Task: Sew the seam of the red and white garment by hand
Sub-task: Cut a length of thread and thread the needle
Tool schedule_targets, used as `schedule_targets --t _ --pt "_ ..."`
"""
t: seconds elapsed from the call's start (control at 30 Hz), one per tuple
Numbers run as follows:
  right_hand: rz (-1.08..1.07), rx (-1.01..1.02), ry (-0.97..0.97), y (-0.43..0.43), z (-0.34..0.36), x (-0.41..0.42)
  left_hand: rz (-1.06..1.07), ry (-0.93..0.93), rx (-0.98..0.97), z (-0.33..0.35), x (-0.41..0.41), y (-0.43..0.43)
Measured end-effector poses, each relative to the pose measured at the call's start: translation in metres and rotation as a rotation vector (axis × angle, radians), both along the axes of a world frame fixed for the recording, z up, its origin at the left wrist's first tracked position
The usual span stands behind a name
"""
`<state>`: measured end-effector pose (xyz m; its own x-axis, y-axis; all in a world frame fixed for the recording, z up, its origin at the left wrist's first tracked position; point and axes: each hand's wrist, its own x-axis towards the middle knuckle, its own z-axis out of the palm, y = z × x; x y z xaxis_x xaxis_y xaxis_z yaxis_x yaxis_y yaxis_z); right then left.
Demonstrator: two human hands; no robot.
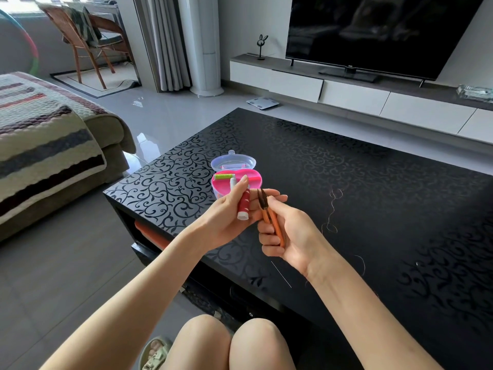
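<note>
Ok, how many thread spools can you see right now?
2 for sure: red spool in the left hand, green spool in the pink box. A white one may sit behind the thumb.

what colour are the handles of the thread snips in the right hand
Orange, with dark blades; the head view shows the thread snips gripped in the right hand.

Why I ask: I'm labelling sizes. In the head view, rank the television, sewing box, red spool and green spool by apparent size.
television
sewing box
red spool
green spool (these two unsure: the red one is nearer the camera)
</note>
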<state>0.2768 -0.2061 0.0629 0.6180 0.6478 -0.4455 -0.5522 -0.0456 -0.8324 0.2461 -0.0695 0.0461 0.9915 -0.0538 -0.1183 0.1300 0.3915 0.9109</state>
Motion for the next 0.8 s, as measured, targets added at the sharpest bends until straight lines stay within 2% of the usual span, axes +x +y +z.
schedule_targets --t 0.17,0.47,0.7,0.8 --pt "0.007 0.015 0.006 0.0 0.002 0.001 0.099 -0.025 0.078 -0.001 0.002 -0.003" --pt "-0.03 0.073 0.042 0.001 0.007 0.004 0.226 -0.046 0.082 -0.002 0.007 -0.007" --pt "-0.021 0.068 0.067 -0.001 0.009 0.006 0.314 -0.199 0.341 0.0 0.004 -0.011" --pt "-0.008 0.064 0.091 -0.002 0.011 0.008 0.309 -0.271 0.512 0.001 0.004 -0.007"
